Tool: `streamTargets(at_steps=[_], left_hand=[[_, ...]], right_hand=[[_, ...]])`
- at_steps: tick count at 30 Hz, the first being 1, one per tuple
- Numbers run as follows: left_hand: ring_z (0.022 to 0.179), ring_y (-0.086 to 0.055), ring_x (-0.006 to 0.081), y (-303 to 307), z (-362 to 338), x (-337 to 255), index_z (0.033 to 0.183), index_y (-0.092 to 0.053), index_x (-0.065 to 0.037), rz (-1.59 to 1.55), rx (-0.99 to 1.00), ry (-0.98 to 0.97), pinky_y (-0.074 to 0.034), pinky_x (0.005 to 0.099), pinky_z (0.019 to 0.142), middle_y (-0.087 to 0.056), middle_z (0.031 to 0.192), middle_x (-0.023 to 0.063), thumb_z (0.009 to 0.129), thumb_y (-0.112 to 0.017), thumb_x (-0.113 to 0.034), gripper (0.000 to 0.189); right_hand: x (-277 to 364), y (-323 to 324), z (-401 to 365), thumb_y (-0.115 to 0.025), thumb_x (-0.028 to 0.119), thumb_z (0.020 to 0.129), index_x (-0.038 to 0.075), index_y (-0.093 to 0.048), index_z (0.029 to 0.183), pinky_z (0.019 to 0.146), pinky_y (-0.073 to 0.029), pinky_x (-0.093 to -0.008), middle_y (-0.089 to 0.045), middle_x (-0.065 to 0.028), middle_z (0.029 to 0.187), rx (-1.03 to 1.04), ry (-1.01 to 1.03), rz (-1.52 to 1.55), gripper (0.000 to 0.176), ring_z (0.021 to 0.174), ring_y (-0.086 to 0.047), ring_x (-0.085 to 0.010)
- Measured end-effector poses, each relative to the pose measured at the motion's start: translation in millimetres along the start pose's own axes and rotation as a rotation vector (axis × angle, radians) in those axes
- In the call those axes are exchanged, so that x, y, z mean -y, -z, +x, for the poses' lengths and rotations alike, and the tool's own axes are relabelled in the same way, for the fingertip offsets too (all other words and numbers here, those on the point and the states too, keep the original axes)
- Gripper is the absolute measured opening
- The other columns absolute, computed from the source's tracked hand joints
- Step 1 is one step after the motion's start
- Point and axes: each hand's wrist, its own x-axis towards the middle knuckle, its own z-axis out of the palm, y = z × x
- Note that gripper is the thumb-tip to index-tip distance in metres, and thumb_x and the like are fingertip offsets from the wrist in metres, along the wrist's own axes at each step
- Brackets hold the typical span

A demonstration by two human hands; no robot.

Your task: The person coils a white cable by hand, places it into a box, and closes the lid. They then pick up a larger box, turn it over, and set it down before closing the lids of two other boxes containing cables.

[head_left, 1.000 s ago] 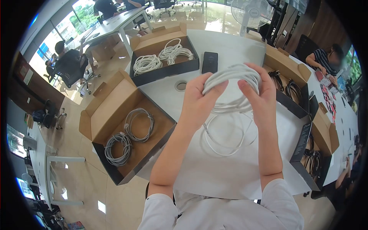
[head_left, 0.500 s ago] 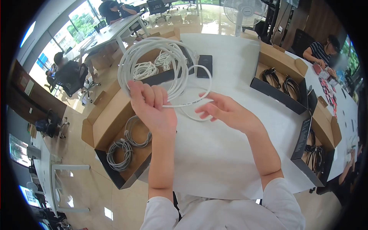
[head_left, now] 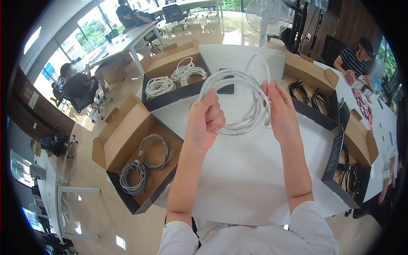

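I am watching white table (head_left: 250,182). Left box (head_left: 125,136) holding two grey coils (head_left: 124,180), far box (head_left: 176,92) white coils (head_left: 160,88), right boxes (head_left: 316,115) black cables (head_left: 351,174). White cable coil (head_left: 236,128) hovering above table, many-looped, round shape facing me, stray loop (head_left: 257,55) pointing away; long axis I cannot tell. Left hand (head_left: 207,114) clenching its left side, right hand (head_left: 281,110) pinching its right side.

No words or numbers legible.
Pale print on the near right box (head_left: 332,158) is too small to read; faint marks on the white cable coil (head_left: 238,130) may be lettering; the wall sign (head_left: 33,100) at left is blurred.
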Motion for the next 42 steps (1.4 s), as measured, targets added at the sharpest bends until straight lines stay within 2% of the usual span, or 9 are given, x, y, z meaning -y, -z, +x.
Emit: streamTargets(at_steps=[7, 10, 16, 22, 26, 32, 35, 37, 42], left_hand=[[0.039, -0.019, 0.0035, 5, 2, -4, 0.075, -0.046, -0.015, 0.032, 0.047, 0.1, -0.018, 0.0239, 0.04, -0.022, 0.049, -0.0104, 0.1, -0.053, -0.031, 0.03], [0.04, -0.018, 0.0033, 6, 0, -6, 0.075, -0.046, -0.015, 0.058, 0.04, 0.09, -0.017, 0.0236, 0.04, -0.022, 0.05, -0.0107, 0.1, -0.053, -0.031, 0.03], [0.042, -0.021, 0.0024, 2, -3, -7, 0.076, -0.047, -0.014, 0.154, 0.055, 0.119, -0.017, 0.0235, 0.041, -0.024, 0.052, -0.0111, 0.099, -0.057, -0.03, 0.029], [0.047, -0.03, 0.0029, -3, -2, -2, 0.09, -0.058, -0.008, 0.361, -0.062, 0.046, -0.023, 0.0226, 0.043, -0.036, 0.059, -0.0088, 0.092, -0.068, -0.026, 0.021], [0.051, -0.038, 0.0036, -5, 3, 1, 0.094, -0.061, -0.006, 0.572, -0.13, -0.016, -0.03, 0.0239, 0.046, -0.044, 0.064, -0.0068, 0.087, -0.073, -0.019, 0.02], [0.063, -0.051, 0.01, -1, 7, 13, 0.085, -0.064, -0.006, 0.888, -0.19, -0.256, -0.041, 0.0274, 0.057, -0.055, 0.073, -0.0005, 0.076, -0.079, -0.015, 0.02], [0.074, -0.053, 0.0177, 6, 13, 17, 0.087, -0.065, -0.003, 1.498, -0.273, -1.028, -0.041, 0.0289, 0.057, -0.06, 0.093, 0.0077, 0.072, -0.077, -0.007, 0.019], [0.096, -0.053, 0.026, -5, 6, 13, 0.085, -0.062, -0.003, 1.595, -0.418, -1.269, -0.045, 0.0341, 0.063, -0.057, 0.112, 0.0157, 0.071, -0.077, -0.006, 0.02], [0.112, -0.06, 0.0316, 6, 15, 14, 0.082, -0.063, -0.002, 1.313, -0.208, -1.303, -0.054, 0.0358, 0.076, -0.034, 0.144, 0.0275, 0.069, -0.075, -0.001, 0.018]], right_hand=[[4, -11, -9, -0.038, 0.02, 0.106, 0.002, -0.054, 0.124, 0.094, -0.039, -0.0222, -0.06, -0.0042, 0.114, 0.005, 0.11, -0.134, 0.03, 0.106, -0.053, -0.0091], [9, -16, -12, -0.036, 0.017, 0.105, 0.002, -0.051, 0.133, 0.084, -0.045, -0.0221, -0.062, -0.0068, 0.116, 0.028, 0.071, -0.134, 0.035, 0.097, -0.058, -0.0101], [12, -8, -11, -0.042, 0.023, 0.105, 0.004, -0.047, 0.141, 0.065, -0.046, -0.0241, -0.063, -0.006, 0.107, 0.157, -0.018, -0.142, 0.041, 0.072, -0.057, -0.0086], [20, -20, -18, -0.057, 0.027, 0.098, 0.004, -0.045, 0.142, 0.066, -0.045, -0.0252, -0.063, -0.0051, 0.096, 0.173, -0.005, -0.363, 0.051, 0.067, -0.052, -0.0096], [15, -25, -19, -0.064, 0.013, 0.09, 0.004, -0.041, 0.145, 0.07, -0.048, -0.0297, -0.06, -0.0083, 0.081, 0.142, 0.206, -0.588, 0.06, 0.066, -0.053, -0.017], [20, -22, -18, -0.056, -0.005, 0.082, 0.005, -0.045, 0.141, 0.068, -0.047, -0.0296, -0.062, -0.0178, 0.084, 0.108, 0.056, -0.757, 0.061, 0.067, -0.056, -0.0219], [30, -23, -17, -0.052, -0.009, 0.08, 0.007, -0.052, 0.136, 0.065, -0.047, -0.0304, -0.063, -0.0183, 0.085, 0.159, 0.108, -0.764, 0.058, 0.064, -0.055, -0.0242], [26, -19, -17, -0.051, -0.011, 0.079, 0.007, -0.057, 0.131, 0.063, -0.047, -0.0312, -0.064, -0.0174, 0.084, 0.184, 0.303, -0.814, 0.056, 0.063, -0.055, -0.0265], [24, -18, -21, -0.052, -0.011, 0.072, 0.007, -0.06, 0.127, 0.063, -0.048, -0.0329, -0.065, -0.0168, 0.085, 0.207, 0.554, -0.81, 0.058, 0.065, -0.059, -0.0294]])
